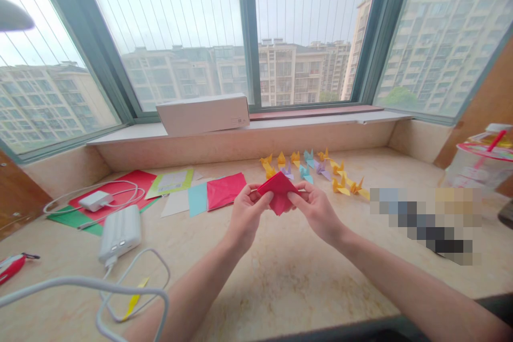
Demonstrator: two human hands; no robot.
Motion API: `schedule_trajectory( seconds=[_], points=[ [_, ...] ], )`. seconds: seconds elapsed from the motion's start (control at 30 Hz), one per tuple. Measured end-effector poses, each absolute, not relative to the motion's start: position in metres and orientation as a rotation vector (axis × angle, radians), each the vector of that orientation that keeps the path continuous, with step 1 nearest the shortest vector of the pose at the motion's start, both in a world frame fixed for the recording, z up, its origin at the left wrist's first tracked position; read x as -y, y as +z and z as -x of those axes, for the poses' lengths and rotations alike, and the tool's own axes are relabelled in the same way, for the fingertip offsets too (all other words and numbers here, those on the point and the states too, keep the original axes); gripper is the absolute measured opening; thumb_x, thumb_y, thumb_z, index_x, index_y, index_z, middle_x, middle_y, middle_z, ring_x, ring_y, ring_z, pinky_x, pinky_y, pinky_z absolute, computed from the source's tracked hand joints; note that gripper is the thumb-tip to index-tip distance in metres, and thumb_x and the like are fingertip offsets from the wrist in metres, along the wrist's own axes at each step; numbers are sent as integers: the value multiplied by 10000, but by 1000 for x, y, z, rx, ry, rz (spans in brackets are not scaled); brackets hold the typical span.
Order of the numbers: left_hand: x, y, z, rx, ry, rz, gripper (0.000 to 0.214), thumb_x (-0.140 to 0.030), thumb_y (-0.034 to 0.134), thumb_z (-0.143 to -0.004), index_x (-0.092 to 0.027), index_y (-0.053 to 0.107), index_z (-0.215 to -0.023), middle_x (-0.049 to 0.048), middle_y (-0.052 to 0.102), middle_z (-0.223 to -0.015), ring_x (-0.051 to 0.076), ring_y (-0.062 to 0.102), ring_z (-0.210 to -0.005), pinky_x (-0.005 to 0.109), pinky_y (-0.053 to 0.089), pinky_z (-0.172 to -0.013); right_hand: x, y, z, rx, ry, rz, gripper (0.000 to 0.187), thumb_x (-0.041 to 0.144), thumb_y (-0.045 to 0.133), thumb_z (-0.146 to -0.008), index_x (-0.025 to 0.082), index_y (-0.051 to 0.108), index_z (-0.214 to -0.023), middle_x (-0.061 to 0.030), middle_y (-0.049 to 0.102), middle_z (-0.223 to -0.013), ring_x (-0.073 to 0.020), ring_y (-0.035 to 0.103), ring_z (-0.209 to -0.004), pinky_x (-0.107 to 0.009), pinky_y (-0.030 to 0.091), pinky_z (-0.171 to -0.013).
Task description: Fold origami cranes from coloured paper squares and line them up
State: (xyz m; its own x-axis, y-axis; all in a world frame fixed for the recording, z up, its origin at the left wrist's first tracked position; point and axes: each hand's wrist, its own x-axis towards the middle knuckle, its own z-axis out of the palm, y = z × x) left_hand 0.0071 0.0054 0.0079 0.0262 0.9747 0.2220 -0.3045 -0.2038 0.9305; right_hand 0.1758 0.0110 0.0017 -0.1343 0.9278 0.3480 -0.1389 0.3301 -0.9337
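Observation:
A folded piece of red paper (277, 191) is held above the marble sill between both hands. My left hand (246, 214) pinches its left corner with thumb and fingers closed. On the other edge, my right hand (316, 208) pinches it in the same way. Just behind the hands lies a loose red sheet (225, 190) next to a light blue sheet (197, 199). Further back, several small folded paper cranes (308, 166) in yellow, blue and purple stand in a cluster.
A white power bank (120, 232) with a looping white cable (132, 288) lies at the left, near a white charger (95, 200) on red and green sheets. A white box (202, 114) rests on the window ledge. A plastic cup (476, 165) stands at the right.

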Motion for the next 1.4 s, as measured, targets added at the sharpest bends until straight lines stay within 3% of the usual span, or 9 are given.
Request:
schedule_trajectory(
  seconds=[0.1,0.23,0.4,0.57,0.7,0.93,1.1,1.4],
  points=[
    [-2,10,-8,-774,1286,-1224,342,-346,779,-764,-120,661,-992,81,735,-864,156,664,-723,270,505,-681,-11,-1,-175,1396,1070,788,265,428,644,-871,181,575,-938,-33,737,-697,-181,692,-622,-319,544,-626],
    [3,12,-12,-813,1225,-1264,362,-373,760,-768,-125,654,-1010,82,721,-896,166,672,-687,310,542,-673,-13,-7,-178,1559,814,843,208,372,624,-892,187,593,-984,-75,743,-874,-202,698,-768,-339,545,-689],
    [2,13,-10,-881,1221,-1277,352,-471,642,-854,-143,568,-958,12,637,-700,126,615,-512,240,484,-490,-12,-1,-190,1742,456,791,366,275,594,-914,255,529,-1273,-81,693,-1090,-191,662,-856,-365,555,-771],
    [0,14,-6,-957,1277,-1343,398,-525,614,-858,-184,474,-709,-77,443,-527,60,435,-383,178,331,-381,-13,6,-200,2034,293,627,260,271,596,-924,244,648,-1178,-95,627,-1143,-208,647,-972,-406,546,-891],
    [2,19,-5,-1035,1275,-1397,421,-530,626,-847,-194,442,-673,-99,349,-466,49,340,-364,172,221,-368,-16,6,-201,2029,343,647,223,285,617,-926,238,697,-1129,-83,636,-1059,-204,652,-971,-398,539,-912],
    [4,20,-8,-978,1169,-1405,387,-539,570,-867,-174,527,-745,-90,348,-488,51,280,-386,188,178,-381,-18,6,-201,1919,477,732,221,389,639,-910,252,746,-1047,-86,661,-1102,-211,640,-968,-353,557,-809],
    [5,15,-10,-904,1085,-1438,358,-490,557,-884,-192,467,-706,-81,366,-534,48,310,-388,186,203,-379,-21,3,-199,1802,553,831,274,430,592,-933,211,738,-858,-59,726,-864,-215,664,-839,-344,538,-758],
    [8,15,-7,-887,1053,-1604,369,-467,463,-949,-165,585,-774,-34,498,-517,82,443,-393,196,309,-385,-19,2,-199,1640,522,933,264,425,584,-932,201,719,-899,-52,754,-859,-219,689,-791,-337,536,-747]
  ],
)
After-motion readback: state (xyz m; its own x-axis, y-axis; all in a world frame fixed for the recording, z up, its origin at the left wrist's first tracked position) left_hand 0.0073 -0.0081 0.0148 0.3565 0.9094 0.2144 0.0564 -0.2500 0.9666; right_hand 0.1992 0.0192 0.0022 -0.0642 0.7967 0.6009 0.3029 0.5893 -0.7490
